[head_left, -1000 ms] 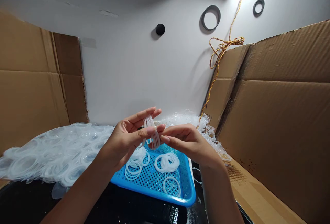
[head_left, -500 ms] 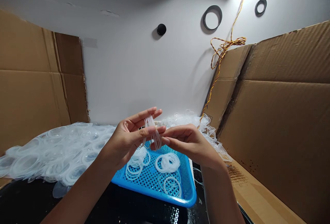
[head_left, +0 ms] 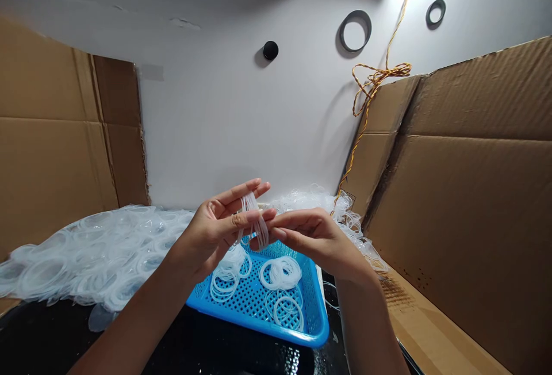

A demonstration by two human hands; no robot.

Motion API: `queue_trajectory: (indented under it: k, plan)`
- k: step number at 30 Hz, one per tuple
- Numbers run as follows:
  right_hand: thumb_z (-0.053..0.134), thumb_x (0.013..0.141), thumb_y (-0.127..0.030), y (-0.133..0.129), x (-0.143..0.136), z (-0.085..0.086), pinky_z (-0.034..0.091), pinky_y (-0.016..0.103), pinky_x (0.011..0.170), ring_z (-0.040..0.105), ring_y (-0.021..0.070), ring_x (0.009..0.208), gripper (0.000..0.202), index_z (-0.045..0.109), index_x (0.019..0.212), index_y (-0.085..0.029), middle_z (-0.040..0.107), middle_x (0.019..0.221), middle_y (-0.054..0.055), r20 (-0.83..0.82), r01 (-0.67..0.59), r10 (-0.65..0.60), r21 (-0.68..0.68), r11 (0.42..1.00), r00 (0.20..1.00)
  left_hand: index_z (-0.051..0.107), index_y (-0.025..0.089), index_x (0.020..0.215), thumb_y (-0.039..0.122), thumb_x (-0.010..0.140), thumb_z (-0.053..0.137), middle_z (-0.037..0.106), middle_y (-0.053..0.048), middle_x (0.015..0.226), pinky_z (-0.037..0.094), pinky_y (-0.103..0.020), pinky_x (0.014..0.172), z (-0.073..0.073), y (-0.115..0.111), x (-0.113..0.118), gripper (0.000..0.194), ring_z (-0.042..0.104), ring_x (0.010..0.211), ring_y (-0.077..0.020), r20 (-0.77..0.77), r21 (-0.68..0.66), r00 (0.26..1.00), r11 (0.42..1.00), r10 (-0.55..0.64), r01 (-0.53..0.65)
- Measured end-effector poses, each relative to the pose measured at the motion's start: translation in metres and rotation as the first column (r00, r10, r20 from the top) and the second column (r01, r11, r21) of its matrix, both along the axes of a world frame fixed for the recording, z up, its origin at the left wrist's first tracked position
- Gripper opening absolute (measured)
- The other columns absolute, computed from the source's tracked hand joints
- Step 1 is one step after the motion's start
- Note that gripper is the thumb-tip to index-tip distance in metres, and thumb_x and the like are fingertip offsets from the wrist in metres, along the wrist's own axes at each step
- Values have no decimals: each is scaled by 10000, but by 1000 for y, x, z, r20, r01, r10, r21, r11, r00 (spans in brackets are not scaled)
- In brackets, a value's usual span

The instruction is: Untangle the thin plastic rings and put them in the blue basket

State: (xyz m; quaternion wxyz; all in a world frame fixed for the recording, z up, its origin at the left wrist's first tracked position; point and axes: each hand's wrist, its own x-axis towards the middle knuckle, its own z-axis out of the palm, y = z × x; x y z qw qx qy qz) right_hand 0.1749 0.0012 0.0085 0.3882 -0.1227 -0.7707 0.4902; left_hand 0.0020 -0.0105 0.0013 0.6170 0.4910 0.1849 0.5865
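Black, glossy worktop, light glinting up front; blue basket on it, white rings inside. Cardboard panels both sides, pale wall behind, yellow cord hanging right. Left hand half-curled, holding ring bundle above basket; right hand nearly closed at bundle's edge, cannot tell whether gripping.

head view | text, labels, brands, numbers, signs | none readable

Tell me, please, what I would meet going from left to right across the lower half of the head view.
Pile of translucent pieces, left hand, bundle of pale rings held in it, right hand, brown cardboard panel.
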Motion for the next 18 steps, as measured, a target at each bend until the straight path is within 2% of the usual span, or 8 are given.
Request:
queue_trajectory:
  k: [5,9,14,18]
  plan:
    - [603,835,-278,-1,0,2,520,258,781,669,112,760,190,704,971,-193,720,801,39,1,-14,14,-10,1000,1000,689,222,999,64,693,695,644,-15,1170,592,-236,667,1,3,-1,344,679,783,-152,50,-41,996,997,-69,71]
    - [634,804,-303,0,-2,0,529,266,745,665,124,767,220,697,971,-177,713,828,50,2,26,-26,-47,999,1000,687,196,1007,96,698,691,636,-28,1185,582,-211,653,1,5,0,324,661,802,-140,88,-112,989,985,-121,130]
    - [665,771,-281,1,-5,-2,537,272,724,659,129,740,173,715,897,-173,706,806,51,-1,116,-116,-35,993,993,697,208,987,95,705,680,622,-23,1208,565,-185,641,2,7,3,304,653,846,-144,86,-149,992,983,-92,104]
    - [651,780,-307,0,-5,-1,543,242,660,660,123,699,176,717,859,-165,710,765,47,-10,180,-180,44,983,984,701,215,978,83,715,667,615,-27,1218,552,-176,656,1,8,4,296,663,817,-135,67,-119,995,990,-69,77]
